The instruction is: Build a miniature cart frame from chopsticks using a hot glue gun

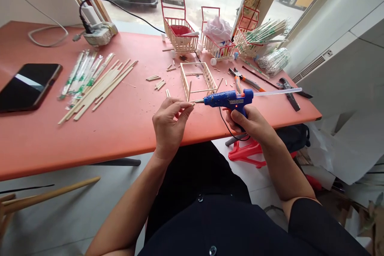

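Observation:
My left hand (pixel 168 122) is closed in a pinch on a short wooden stick (pixel 185 105) above the front edge of the orange table (pixel 120 128). My right hand (pixel 250 122) grips a blue hot glue gun (pixel 229 99), its nozzle touching the stick's end near my left fingertips. A clear glue stick (pixel 277 92) pokes out of the gun's back. Just behind the stick stands a half-built frame of wooden sticks (pixel 196 78).
Loose chopsticks and wrapped pairs (pixel 93 82) lie at the left, beside a black phone (pixel 27 86). Three small stick carts (pixel 181 34) stand at the back by the window. Pliers (pixel 244 80) and cutters (pixel 289 90) lie at the right. A power strip (pixel 99 34) sits at the back left.

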{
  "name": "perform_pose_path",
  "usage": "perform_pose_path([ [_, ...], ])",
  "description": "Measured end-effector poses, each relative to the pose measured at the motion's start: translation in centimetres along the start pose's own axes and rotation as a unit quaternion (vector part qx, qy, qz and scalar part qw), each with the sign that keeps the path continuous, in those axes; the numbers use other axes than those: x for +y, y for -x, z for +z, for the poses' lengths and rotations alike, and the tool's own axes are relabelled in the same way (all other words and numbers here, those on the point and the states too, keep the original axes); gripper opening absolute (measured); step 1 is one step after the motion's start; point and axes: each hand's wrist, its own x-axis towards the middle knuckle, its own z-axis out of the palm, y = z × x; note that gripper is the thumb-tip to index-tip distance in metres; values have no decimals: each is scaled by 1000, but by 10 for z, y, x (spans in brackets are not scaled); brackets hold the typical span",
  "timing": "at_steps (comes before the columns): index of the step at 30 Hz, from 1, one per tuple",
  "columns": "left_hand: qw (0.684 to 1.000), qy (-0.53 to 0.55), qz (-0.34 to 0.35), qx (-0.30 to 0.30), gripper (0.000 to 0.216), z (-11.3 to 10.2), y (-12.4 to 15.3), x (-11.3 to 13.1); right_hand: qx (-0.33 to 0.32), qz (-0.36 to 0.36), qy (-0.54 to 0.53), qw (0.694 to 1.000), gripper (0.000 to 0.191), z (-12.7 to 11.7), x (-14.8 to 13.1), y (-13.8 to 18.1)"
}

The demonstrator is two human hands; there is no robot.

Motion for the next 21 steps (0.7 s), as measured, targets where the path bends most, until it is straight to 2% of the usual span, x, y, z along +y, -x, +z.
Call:
perform_pose_path([
  [5, 1000, -2, 11, 11, 9, 1, 1, -2, -4, -8, -19, 1000, 55, 1, 0, -1],
  [21, 999, -9, 32, 12, 11, 0, 2, -6, 23, 11, 63, 998, 60, -4, 2, 1],
])
